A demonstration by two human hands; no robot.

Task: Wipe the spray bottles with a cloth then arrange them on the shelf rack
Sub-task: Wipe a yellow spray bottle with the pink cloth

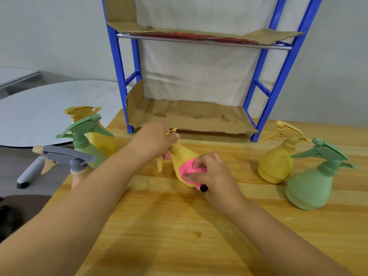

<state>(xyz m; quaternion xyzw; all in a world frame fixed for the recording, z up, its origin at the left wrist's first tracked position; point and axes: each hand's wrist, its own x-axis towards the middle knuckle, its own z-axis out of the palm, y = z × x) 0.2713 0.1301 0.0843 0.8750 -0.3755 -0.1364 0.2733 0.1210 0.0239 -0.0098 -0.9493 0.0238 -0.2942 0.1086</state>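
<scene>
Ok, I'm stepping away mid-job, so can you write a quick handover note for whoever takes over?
Left hand grips the held yellow bottle by its head; right hand holds the pink cloth against its body.
At the table's left edge: left yellow bottle, left green bottle, grey-headed bottle.
On the right: right yellow bottle, right green bottle.
No bottle on the rack yet.
Left: finish wiping, shelve all six; which others are wiped, cannot tell.

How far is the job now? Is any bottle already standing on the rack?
Done: nothing visible; the rack holds no bottle. In hand: the left hand grips the middle yellow bottle by its neck, the right hand rubs it with the pink cloth. Remaining: left yellow bottle, left green bottle, grey-topped bottle, right yellow bottle and right green bottle wait off the rack; whether any is wiped cannot be told.
</scene>
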